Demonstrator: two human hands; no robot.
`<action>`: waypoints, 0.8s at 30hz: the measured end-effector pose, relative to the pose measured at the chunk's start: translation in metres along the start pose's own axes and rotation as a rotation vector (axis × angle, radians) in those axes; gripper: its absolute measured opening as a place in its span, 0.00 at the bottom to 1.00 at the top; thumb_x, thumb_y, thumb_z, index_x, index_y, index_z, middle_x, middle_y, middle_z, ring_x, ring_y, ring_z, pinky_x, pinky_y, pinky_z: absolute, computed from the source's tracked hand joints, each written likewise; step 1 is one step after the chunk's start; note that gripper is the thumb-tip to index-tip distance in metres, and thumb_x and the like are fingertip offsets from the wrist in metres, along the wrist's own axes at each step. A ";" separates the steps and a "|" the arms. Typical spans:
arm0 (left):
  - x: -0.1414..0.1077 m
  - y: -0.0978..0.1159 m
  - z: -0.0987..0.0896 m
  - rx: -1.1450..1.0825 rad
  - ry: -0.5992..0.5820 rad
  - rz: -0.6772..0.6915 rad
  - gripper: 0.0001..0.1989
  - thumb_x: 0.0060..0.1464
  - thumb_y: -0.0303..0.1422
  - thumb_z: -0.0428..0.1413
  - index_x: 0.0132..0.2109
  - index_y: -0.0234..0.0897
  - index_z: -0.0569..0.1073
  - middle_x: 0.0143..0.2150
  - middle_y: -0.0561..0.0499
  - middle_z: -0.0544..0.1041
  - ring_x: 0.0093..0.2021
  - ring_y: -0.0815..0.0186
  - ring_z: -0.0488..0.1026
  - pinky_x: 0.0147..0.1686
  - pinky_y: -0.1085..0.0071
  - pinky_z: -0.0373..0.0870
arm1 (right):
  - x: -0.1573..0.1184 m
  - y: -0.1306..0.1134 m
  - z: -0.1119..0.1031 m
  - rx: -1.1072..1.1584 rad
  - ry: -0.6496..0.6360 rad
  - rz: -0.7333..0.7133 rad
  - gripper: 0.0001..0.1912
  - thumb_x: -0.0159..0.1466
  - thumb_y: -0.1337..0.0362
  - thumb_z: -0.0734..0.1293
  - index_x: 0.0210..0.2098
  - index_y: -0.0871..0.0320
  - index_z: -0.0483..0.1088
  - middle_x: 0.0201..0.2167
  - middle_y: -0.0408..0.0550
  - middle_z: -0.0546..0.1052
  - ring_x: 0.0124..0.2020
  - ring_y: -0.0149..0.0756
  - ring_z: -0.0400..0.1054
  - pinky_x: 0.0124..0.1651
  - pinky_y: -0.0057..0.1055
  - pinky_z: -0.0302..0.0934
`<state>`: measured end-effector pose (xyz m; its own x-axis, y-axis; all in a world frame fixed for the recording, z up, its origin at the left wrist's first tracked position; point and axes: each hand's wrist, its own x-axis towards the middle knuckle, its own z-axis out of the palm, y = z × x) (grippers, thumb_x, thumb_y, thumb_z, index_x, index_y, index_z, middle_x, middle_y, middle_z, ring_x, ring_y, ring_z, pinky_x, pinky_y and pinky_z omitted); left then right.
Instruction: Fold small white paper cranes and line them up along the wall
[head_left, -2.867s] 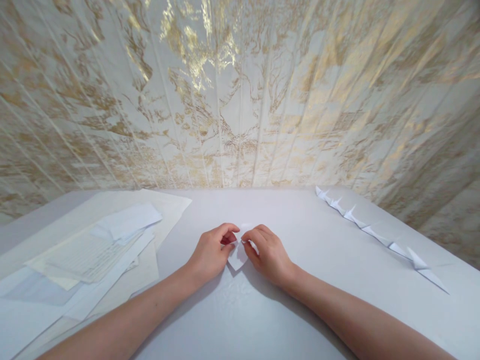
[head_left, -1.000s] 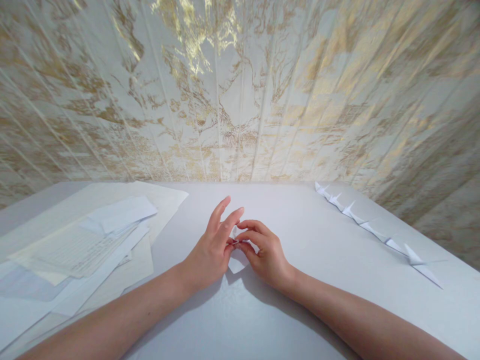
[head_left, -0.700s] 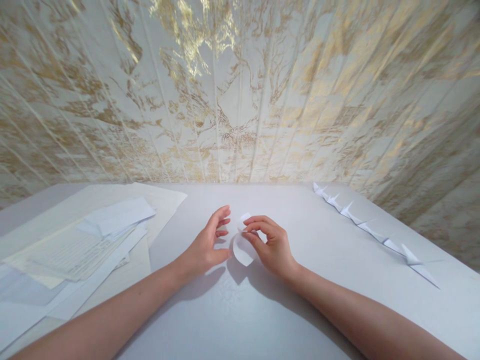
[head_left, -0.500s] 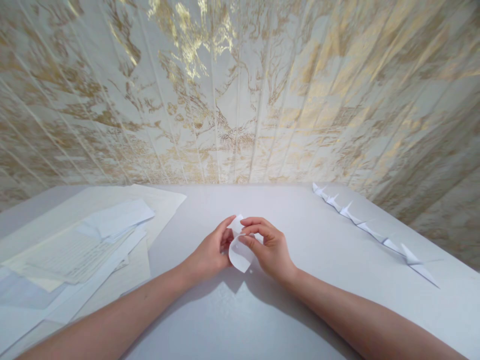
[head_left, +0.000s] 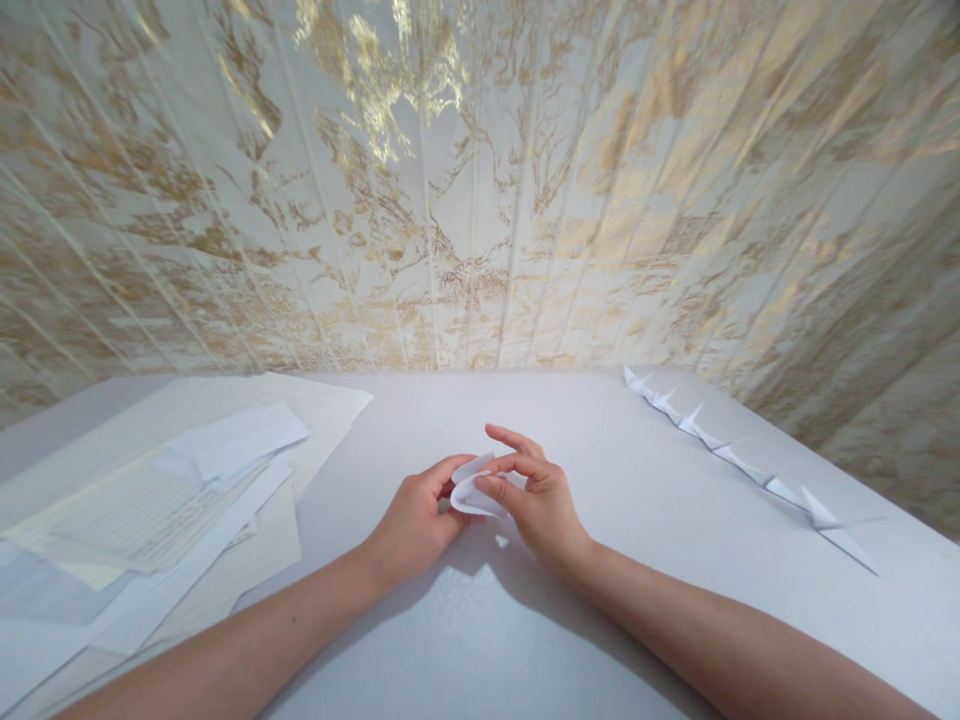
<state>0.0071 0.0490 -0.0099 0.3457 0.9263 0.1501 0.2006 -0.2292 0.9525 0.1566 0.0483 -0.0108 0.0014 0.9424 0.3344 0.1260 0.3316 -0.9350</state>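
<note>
White paper [head_left: 471,494], small and curled, sat between the two hands just above the table [head_left: 465,640], at the middle of the scene. The left hand [head_left: 416,515] cupped it from the left, fingers bent around its near-left edge. The right hand [head_left: 536,500] pinched it from the right, thumb and a finger closed on the curved fold, while the index finger stood out straight toward the far side. Both hands were narrow and closed on the piece, so neither lay nearer; they met on it from opposite sides.

The piece's long axis ran roughly left to right, from one hand's fingertips to the other's, with a flap lifting at the far edge. How many layers it had could not be told, since fingers hid part of it. It looked held slightly off the table, casting a shadow beneath.

To the far left lay a loose stack of sheets [head_left: 165,500], well apart from the hands. Along the right ran a row of folded pieces [head_left: 739,465], pointed and set end to end, from the far edge toward the near right. Behind rose a gold-veined wall [head_left: 480,200].
</note>
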 end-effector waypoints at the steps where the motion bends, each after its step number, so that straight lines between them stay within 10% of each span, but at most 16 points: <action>1: 0.000 0.001 0.000 0.008 0.001 0.004 0.19 0.42 0.26 0.56 0.45 0.38 0.71 0.40 0.52 0.76 0.39 0.64 0.72 0.39 0.72 0.67 | 0.000 0.000 0.000 0.022 0.002 0.026 0.01 0.49 0.64 0.71 0.22 0.53 0.74 0.48 0.49 0.71 0.52 0.44 0.60 0.55 0.44 0.50; 24: 0.000 0.008 0.002 -0.252 0.111 -0.164 0.09 0.42 0.28 0.56 0.36 0.35 0.69 0.27 0.55 0.74 0.30 0.67 0.71 0.33 0.73 0.64 | 0.003 0.000 -0.007 0.066 0.008 0.019 0.08 0.53 0.61 0.67 0.31 0.57 0.68 0.29 0.45 0.71 0.31 0.33 0.64 0.36 0.31 0.60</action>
<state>0.0107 0.0466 -0.0033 0.2229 0.9748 0.0043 0.0068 -0.0060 1.0000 0.1631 0.0509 -0.0092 0.0114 0.9482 0.3174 0.0598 0.3162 -0.9468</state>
